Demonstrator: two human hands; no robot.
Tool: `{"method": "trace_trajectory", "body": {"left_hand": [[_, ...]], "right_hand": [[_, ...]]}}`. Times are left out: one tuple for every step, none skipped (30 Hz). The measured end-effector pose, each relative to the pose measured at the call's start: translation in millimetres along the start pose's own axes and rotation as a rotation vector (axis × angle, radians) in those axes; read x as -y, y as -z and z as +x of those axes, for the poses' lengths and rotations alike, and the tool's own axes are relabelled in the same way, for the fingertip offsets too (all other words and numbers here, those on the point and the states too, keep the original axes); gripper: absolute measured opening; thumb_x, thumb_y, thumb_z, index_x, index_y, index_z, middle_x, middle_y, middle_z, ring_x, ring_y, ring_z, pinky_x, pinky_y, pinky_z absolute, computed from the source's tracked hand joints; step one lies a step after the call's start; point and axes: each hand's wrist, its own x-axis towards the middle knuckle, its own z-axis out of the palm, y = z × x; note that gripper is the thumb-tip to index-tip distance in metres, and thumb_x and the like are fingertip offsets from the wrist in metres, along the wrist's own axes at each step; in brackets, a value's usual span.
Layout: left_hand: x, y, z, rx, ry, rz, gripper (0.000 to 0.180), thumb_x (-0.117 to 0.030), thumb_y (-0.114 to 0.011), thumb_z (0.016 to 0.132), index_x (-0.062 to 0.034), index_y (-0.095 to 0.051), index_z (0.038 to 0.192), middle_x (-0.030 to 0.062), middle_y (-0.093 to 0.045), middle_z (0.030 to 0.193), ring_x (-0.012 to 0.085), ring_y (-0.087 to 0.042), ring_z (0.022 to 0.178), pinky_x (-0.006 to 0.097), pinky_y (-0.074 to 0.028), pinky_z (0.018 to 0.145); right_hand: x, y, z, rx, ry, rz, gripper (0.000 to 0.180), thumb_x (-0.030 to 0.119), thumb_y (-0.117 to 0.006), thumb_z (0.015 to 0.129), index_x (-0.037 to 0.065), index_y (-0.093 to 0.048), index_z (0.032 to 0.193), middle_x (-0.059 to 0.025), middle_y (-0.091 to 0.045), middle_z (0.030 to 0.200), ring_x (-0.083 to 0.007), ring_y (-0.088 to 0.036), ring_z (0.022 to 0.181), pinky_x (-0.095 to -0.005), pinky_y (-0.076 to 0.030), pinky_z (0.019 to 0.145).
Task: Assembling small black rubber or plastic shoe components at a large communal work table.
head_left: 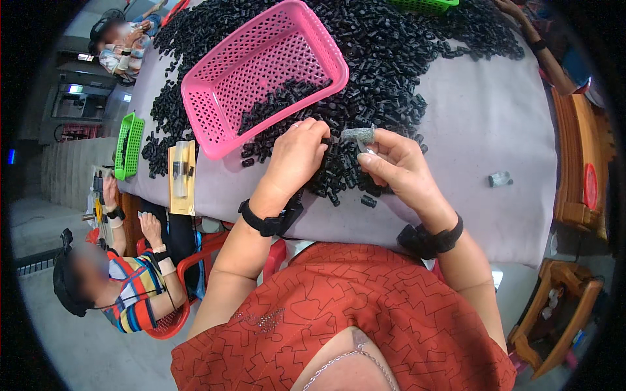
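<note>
My left hand [297, 155] hovers over the near edge of a big pile of small black cylindrical parts [381, 78]. Its fingers are curled in, and whatever they may hold is hidden. Just right of it, my right hand [401, 163] has thumb and index finger drawn together in a pinch, with a small pale bit showing between them that is too small to name. A grey knitted finger cover [358, 135] sits on the index finger. Beyond my left hand, a pink perforated basket [261, 65] rests on the pile, tilted, with black parts along its near side.
A grey cloth [482, 130] covers the table. On it lie a clear cylindrical piece [500, 179] at right and a yellow card with a clear tube [181, 177] at left. A green basket [129, 146] stands at the left edge, near a seated person [140, 287].
</note>
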Motion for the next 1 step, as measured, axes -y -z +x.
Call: {"method": "trace_trajectory", "body": {"left_hand": [[-0.4,0.5,-0.2,-0.001,-0.001,0.001,0.02,-0.005,-0.068,0.075,-0.006,-0.059,0.094,0.0111,-0.059,0.089,0.0315,-0.059,0.088,0.04,-0.049,0.075]], "right_hand": [[-0.3,0.0,0.2,0.002,0.006,-0.007,0.03,0.01,-0.065,0.088,0.001,-0.059,0.115,0.0083,-0.05,0.076,0.0002,-0.042,0.063,-0.0168,-0.033,0.053]]}}
